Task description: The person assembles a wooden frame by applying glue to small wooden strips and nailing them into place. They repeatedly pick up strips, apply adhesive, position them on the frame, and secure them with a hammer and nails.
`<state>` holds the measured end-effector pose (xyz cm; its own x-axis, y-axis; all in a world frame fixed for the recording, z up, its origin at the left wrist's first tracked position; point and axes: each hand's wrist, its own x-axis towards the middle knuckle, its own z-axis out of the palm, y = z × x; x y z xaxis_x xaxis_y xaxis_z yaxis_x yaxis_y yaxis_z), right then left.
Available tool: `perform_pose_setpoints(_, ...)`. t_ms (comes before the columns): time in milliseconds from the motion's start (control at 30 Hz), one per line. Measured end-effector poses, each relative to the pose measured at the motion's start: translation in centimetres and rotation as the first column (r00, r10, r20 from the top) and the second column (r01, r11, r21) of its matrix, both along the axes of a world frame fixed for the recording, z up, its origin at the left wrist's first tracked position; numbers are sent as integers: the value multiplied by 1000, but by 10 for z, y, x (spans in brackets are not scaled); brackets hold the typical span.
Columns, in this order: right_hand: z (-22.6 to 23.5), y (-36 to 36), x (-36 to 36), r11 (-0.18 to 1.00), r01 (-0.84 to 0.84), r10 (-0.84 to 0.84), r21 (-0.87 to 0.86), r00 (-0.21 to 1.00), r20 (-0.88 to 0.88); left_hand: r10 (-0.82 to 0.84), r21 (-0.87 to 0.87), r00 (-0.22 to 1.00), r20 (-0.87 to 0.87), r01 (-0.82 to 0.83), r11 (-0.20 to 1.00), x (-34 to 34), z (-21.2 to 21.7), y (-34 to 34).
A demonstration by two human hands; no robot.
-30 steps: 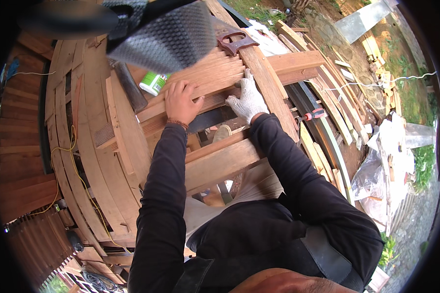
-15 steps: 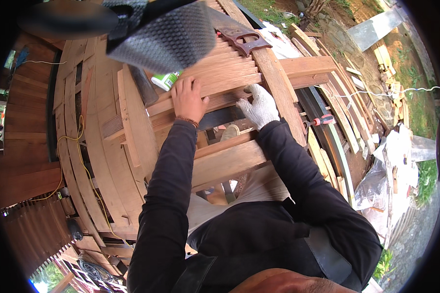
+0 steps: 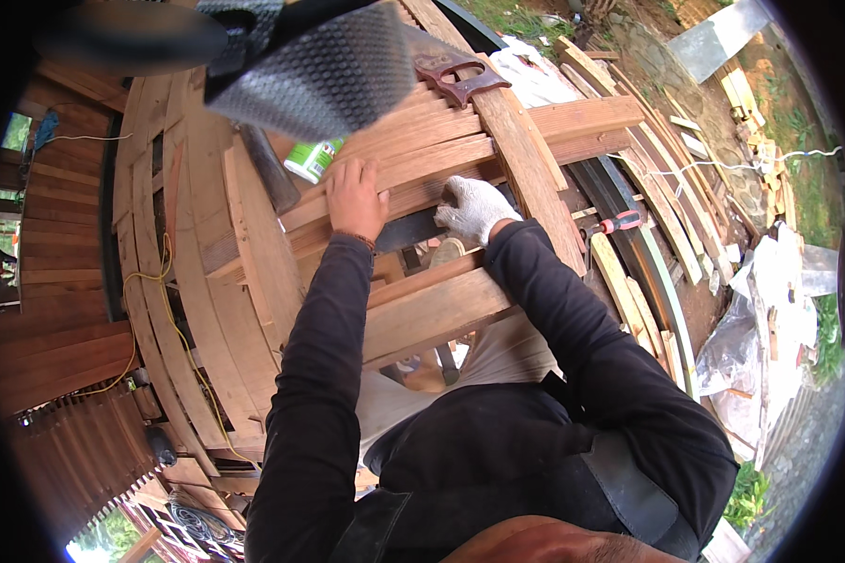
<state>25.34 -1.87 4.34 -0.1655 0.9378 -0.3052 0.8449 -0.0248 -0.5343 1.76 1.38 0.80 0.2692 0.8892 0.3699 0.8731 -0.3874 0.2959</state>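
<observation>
Bare left hand (image 3: 355, 195) lies flat, ungripped, on the curved wooden slat (image 3: 413, 164); gloved right hand (image 3: 474, 208) clenches its lower edge. Stiff, weighty timber, probably best gripped along edges.

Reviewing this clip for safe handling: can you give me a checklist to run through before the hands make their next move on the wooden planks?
1. Left hand placed on the work: ok, bare and lying flat on the curved plank.
2. Right hand protected: ok, it wears a white glove and rests at the plank's lower edge.
3. Left hand protected: not ok, no glove.
4. Hand saw clear of both hands: ok, it lies on the planks beyond them.
5. Hammer and green can out of the way: ok, to the left of the left hand.
6. Plank fastened: cannot tell.
</observation>
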Motion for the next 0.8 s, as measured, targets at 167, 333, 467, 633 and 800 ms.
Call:
perform_pose_setpoints(167,-4,-3,2,993,110,-110,37,994,-24,10,29,999,51,-12,1000,0,-3,-4)
perform_pose_setpoints(333,0,-2,2,983,175,-170,55,982,-81,12,15,997,71,-13,1000,-1,2,-7)
perform_pose_setpoints(467,1,-3,-1,982,150,-142,114,987,-75,-19,0,999,50,19,1000,16,6,-15)
perform_pose_setpoints(633,-6,-2,0,977,105,-101,184,994,-30,42,-27,999,1,-42,999,44,10,-7)
perform_pose_setpoints(800,-9,3,4,964,223,-211,141,973,-94,74,-134,995,66,-65,989,48,18,7)
